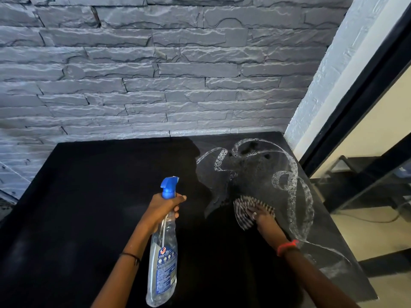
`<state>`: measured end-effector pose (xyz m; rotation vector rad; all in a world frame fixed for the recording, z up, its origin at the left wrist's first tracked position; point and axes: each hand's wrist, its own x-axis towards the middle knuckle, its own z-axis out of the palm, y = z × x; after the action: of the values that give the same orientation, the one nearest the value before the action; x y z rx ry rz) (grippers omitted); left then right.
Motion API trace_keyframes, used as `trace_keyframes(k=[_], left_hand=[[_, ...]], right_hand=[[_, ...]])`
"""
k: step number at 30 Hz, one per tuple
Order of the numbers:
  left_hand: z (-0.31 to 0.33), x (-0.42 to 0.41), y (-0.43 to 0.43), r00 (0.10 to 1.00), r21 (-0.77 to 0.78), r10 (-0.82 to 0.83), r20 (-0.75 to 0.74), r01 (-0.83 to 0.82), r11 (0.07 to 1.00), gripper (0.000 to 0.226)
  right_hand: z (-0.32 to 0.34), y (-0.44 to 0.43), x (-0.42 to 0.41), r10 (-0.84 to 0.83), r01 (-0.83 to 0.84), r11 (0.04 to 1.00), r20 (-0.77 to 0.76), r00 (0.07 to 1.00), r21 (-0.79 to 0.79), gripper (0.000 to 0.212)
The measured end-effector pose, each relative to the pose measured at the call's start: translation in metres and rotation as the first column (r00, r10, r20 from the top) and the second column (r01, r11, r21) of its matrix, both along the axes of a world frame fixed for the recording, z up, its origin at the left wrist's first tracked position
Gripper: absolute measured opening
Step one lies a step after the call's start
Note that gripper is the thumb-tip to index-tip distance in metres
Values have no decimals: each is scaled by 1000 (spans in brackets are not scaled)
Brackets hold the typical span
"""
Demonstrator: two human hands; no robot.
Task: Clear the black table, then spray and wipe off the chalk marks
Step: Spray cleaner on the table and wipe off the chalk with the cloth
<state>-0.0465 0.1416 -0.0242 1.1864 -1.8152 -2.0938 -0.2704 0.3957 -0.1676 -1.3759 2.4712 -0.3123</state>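
Black table (pixel 77 207) sits in the corner against the grey stone wall (pixel 155 74), w/ its right edge by a dark-framed opening. Judging by what's in your hands, you're in the spray-and-wipe part of the job, prob. past halfway. The left and near side of the top reads plain matte black. The far-right part carries a grey, damp-looking haze.

Chalk marks (pixel 295 190) are all in that right part: broad white looping strokes from the back corner down toward the near right edge. They look speckled and broken up where wet, w/ a few dark blots near the top loop. The lower tail near your right wrist is paler and smeary.

Spray bottle (pixel 163 258), clear w/ a blue trigger head, hangs tilted above the table's middle, nozzle aimed toward the chalk. There's liquid in it, level hard to read.

Cloth (pixel 244 211), striped and fanned out, lies flat on the top just left of the lowest loop.

Left hand (pixel 164 207) is wrapped round the bottle's neck under the trigger. Right hand (pixel 264 218) presses down on the cloth; can't tell if the fingers curl into it or lie flat.

Next, IMO: sweep the cloth right and back across the loops w/ firm, even pressure, then re-spray any dry strokes before the pass.
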Motion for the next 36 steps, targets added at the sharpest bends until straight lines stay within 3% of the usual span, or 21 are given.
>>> trace_keyframes(k=[5, 8, 11, 13, 16, 18, 21, 23, 24, 28, 32, 36], left_hand=[[-2, 3, -12, 1000, -7, 8, 7, -8, 1000, 14], [-1, 0, -19, 1000, -8, 21, 5, -21, 1000, 13], [-1, -5, -25, 1000, -2, 24, -10, -24, 1000, 13], [-1, -9, -29, 1000, 8, 20, -21, -20, 1000, 14], [1, -15, -33, 999, 21, 12, -36, -11, 1000, 13], [2, -17, -35, 999, 25, 4, -33, -3, 1000, 12], [3, -21, -38, 1000, 25, -4, -24, 4, 1000, 12], [3, -22, -40, 1000, 28, -10, -18, 11, 1000, 12], [3, -23, -40, 1000, 28, -16, -14, 16, 999, 12], [2, -25, -43, 1000, 20, -13, -1, 13, 1000, 11], [1, -33, -51, 1000, 26, 16, 5, -16, 1000, 10], [4, -49, -60, 999, 29, 35, -2, -35, 999, 11]], right_hand=[[30, -90, 42, 58, -71, 993, -136, 989, -90, 58], [35, -102, 89, 126, -133, 990, -144, 982, -41, 53], [11, -72, 121, 231, -230, 973, -40, 972, 27, 54], [-2, -38, 129, 289, -291, 956, -46, 956, -36, 44], [-16, 9, 108, 311, -313, 950, -110, 944, -5, 33], [-20, 31, 83, 263, -259, 965, -108, 959, 50, 38], [-9, 27, 40, 120, -121, 992, -21, 993, -44, 80], [-7, 9, 8, -54, 51, 998, -78, 996, -40, 68], [-5, -5, -7, -120, 120, 993, -31, 992, -8, 59], [18, -92, -18, -99, 98, 995, 31, 995, 36, 52], [50, -143, 30, 119, -143, 970, -132, 984, -196, 48], [43, -131, 71, 276, -278, 960, -57, 960, -27, 47]])
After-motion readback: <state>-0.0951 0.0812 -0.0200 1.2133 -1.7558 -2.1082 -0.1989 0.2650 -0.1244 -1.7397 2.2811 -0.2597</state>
